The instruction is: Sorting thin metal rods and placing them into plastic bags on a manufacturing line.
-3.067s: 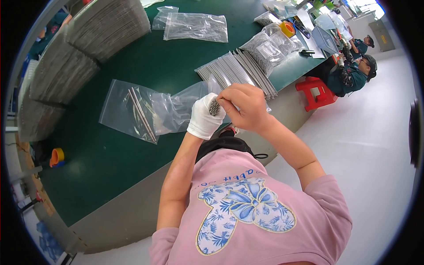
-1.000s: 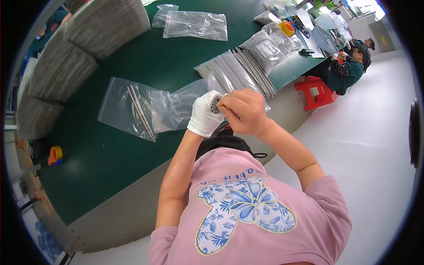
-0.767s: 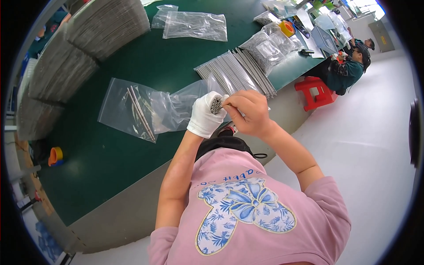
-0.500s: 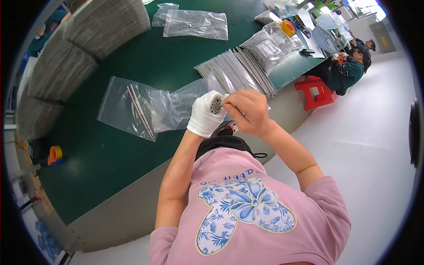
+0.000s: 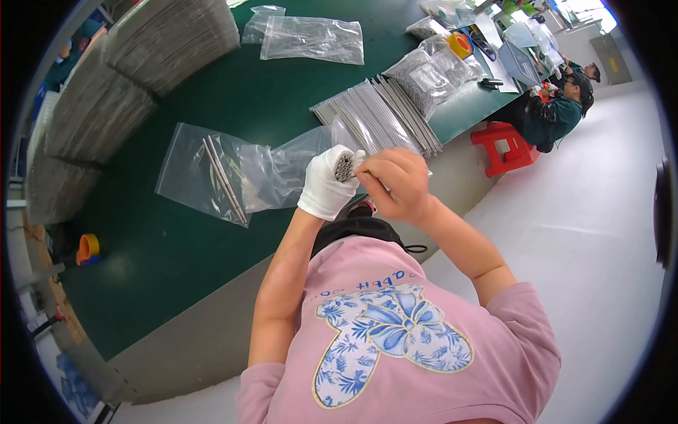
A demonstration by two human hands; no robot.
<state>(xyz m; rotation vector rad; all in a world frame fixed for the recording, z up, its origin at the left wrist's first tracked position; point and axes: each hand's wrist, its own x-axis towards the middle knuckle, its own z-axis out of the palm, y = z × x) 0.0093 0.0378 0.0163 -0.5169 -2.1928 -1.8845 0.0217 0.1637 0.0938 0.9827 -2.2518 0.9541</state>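
Note:
My left hand [image 5: 328, 185], in a white glove, is wrapped round a bundle of thin grey metal tubes [image 5: 344, 168] whose ends face me. Close beside it on the right, my bare right hand [image 5: 395, 182] has thumb and forefinger pinched at the edge of the bundle. A thin dark tip shows at the pinch, too small to name. Behind the hands, a clear plastic bag [image 5: 289, 159] lies on the green table, and the rest of the bundle is hidden. Two or three loose rods [image 5: 224, 180] rest on the bag's left part.
A row of grey rods [image 5: 367, 116] lies beyond my hands, next to bags of small grey parts [image 5: 424, 78]. Flat clear bags [image 5: 312, 39] lie at the back. Tall stacks [image 5: 173, 42] line the left edge, near a tape roll [image 5: 88, 249]. A co-worker [image 5: 558, 113] sits by a red stool [image 5: 505, 148].
My right hand has shifted slightly down and turned a little at the bundle's end, leaving more of the tube ends in sight. My left hand has barely moved.

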